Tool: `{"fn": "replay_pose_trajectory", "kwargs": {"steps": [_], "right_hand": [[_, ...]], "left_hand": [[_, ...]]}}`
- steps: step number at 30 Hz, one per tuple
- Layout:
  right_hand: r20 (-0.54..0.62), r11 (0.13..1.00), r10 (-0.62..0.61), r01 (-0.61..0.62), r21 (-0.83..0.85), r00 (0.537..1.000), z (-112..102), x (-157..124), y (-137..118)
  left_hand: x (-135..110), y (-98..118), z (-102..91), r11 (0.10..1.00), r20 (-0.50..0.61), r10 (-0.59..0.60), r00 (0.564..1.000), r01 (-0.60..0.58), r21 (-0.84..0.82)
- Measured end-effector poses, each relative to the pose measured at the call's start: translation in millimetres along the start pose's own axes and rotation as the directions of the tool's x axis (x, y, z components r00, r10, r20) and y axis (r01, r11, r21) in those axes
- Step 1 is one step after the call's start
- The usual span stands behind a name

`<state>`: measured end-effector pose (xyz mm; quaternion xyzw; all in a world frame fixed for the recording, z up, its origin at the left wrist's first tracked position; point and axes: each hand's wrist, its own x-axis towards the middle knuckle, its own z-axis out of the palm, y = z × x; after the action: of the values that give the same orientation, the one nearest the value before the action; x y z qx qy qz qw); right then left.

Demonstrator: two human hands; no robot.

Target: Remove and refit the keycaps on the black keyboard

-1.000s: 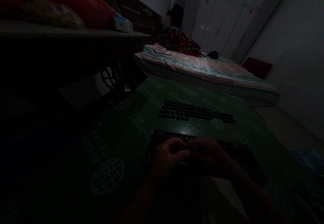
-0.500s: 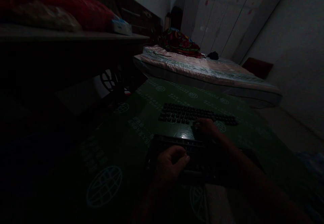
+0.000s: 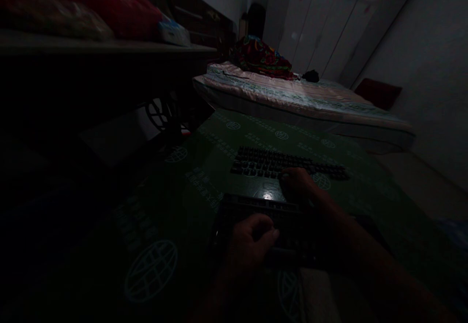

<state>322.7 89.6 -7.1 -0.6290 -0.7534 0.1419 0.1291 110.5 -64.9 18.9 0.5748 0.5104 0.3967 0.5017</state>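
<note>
The left hand, fingers curled, is over the eight-o'clock side of a black, faintly glossy keyboard, at five o'clock in view on the green table. Work looks part-way: how many keys it carries is unclear, while dark, blocky keycaps lie off it in rows at its twelve o'clock, the right hand bent at their near edge. Darkness hides whether either hand grips anything.
</note>
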Motion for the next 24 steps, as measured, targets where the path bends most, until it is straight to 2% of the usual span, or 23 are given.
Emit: {"fn": "replay_pose_trajectory", "kwargs": {"steps": [24], "right_hand": [[0.013, 0.998, -0.003, 0.003, -0.060, 1.000, -1.4, 2.2, -2.6]], "left_hand": [[-0.8, -0.4, 0.1, 1.000, 0.043, 0.001, 0.999, -0.001, -0.005]]}}
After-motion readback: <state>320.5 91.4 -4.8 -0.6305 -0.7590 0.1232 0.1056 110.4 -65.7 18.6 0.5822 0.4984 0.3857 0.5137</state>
